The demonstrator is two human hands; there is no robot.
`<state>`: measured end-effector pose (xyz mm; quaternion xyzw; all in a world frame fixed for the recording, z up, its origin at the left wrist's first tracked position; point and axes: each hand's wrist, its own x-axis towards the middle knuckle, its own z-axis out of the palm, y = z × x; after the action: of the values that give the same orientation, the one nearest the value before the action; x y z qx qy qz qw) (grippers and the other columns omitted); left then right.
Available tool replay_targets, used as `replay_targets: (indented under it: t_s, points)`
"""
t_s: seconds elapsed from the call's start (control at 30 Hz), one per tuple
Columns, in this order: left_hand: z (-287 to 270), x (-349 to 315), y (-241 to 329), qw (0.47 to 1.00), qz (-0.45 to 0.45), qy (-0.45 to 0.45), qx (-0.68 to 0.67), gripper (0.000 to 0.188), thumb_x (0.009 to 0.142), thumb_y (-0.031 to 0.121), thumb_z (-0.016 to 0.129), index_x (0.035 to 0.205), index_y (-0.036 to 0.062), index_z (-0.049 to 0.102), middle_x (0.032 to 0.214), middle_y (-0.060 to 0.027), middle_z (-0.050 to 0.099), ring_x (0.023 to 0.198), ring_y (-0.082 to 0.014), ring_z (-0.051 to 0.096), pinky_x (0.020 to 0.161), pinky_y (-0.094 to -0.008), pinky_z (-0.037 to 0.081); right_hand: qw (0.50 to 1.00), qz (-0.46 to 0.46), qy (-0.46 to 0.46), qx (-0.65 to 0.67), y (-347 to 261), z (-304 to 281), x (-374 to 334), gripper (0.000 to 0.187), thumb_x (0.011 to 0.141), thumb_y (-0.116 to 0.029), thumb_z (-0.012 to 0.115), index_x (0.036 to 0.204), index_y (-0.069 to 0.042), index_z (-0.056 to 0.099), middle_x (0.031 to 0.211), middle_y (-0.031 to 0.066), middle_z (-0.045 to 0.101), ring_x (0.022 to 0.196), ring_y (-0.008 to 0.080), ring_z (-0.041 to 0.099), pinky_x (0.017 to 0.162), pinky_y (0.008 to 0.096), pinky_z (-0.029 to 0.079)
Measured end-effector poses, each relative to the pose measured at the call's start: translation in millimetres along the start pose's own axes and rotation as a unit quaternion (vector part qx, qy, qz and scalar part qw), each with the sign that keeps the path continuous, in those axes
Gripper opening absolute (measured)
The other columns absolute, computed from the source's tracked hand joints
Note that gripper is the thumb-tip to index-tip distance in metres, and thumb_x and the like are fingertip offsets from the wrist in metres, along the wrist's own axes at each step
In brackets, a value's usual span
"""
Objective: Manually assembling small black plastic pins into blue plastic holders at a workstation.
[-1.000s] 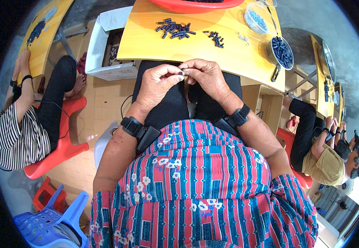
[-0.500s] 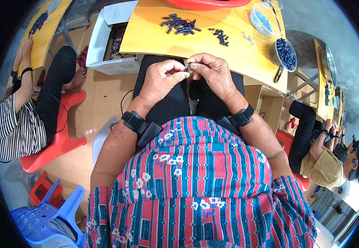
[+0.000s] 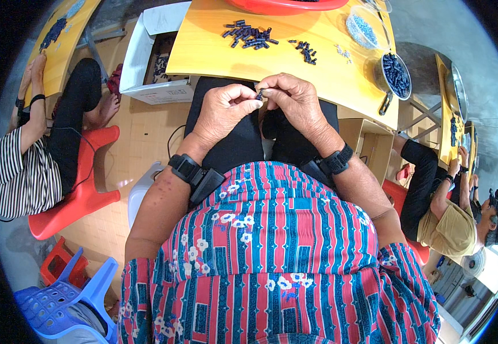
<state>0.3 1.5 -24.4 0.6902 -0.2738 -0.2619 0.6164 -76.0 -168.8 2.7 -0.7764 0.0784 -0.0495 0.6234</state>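
Note:
My left hand (image 3: 221, 109) and my right hand (image 3: 295, 98) meet above my lap, just in front of the yellow table (image 3: 209, 51). Together their fingertips pinch a small dark blue cylindrical piece (image 3: 258, 94). Each wrist carries a black band. On the table beyond my hands lies a pile of the same dark pieces (image 3: 249, 33), with a smaller cluster (image 3: 305, 50) to its right.
A red basin (image 3: 286, 6) sits at the table's far edge. A clear tub of small parts (image 3: 363, 27) and a metal pan of dark pieces (image 3: 397, 71) stand right. An open cardboard box (image 3: 154, 69) is left. Other people sit on either side; a blue stool (image 3: 68, 301) is lower left.
The view has shifted slightly and my hands have stayed together, working the small piece between the fingertips. Nothing on the table has moved.

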Motion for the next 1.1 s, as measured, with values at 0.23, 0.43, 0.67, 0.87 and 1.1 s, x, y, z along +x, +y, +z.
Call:
replay_targets:
  t_s: [0.23,0.43,0.67,0.87,1.1]
  points:
    - [3.3,2.4,0.7,0.999,0.029,0.016,0.017,0.009,0.081,0.005,0.071,0.087,-0.0013,0.068,0.075,-0.0013,0.066,0.069,-0.0047,0.059,0.064,-0.0224,0.049,0.992,0.067,0.005,0.108,2.9,-7.2,-0.8,0.011,0.091,-0.005,0.059,0.099,-0.001,0.065,0.079,0.0013,0.063,0.063,0.0074,0.058,0.06,0.0219,0.049]
    - [0.0,-0.6,5.0,0.999,0.014,0.01,0.032,0.007,0.082,0.005,0.07,0.086,0.0,0.068,0.076,0.0003,0.065,0.068,-0.0041,0.056,0.064,-0.0211,0.047,0.947,0.152,0.047,0.278,4.2,-36.5,-4.1,0.011,0.093,-0.008,0.054,0.1,-0.002,0.061,0.082,0.0059,0.065,0.064,0.0114,0.06,0.061,0.0248,0.05]
    - [2.5,1.3,-1.3,1.0,0.013,0.004,-0.011,0.007,0.081,-0.001,0.07,0.087,-0.0004,0.067,0.08,-0.0006,0.065,0.071,-0.0044,0.057,0.065,-0.0203,0.048,0.91,0.103,0.131,0.379,12.9,-89.0,-13.3,0.012,0.094,-0.013,0.053,0.103,-0.005,0.057,0.092,0.0084,0.063,0.073,0.0138,0.06,0.063,0.025,0.049]
    - [0.3,1.4,2.9,0.999,0.002,0.003,-0.036,0.007,0.082,-0.002,0.069,0.088,-0.001,0.066,0.085,-0.0028,0.067,0.077,-0.0066,0.06,0.072,-0.0214,0.05,0.927,0.164,0.316,0.117,14.5,-123.3,-7.4,0.008,0.092,-0.013,0.058,0.091,-0.005,0.059,0.07,-0.0036,0.05,0.056,0.0065,0.042,0.052,0.0215,0.036]
    - [0.1,1.7,6.2,0.999,-0.008,-0.002,-0.043,0.006,0.083,-0.004,0.066,0.087,0.0003,0.066,0.087,-0.0017,0.065,0.078,-0.0059,0.058,0.073,-0.0212,0.049,0.875,0.137,0.376,-0.273,24.5,-138.9,5.6,0.017,0.082,-0.017,0.072,0.093,-0.005,0.073,0.063,0.0,0.054,0.055,0.0077,0.046,0.051,0.0261,0.041]
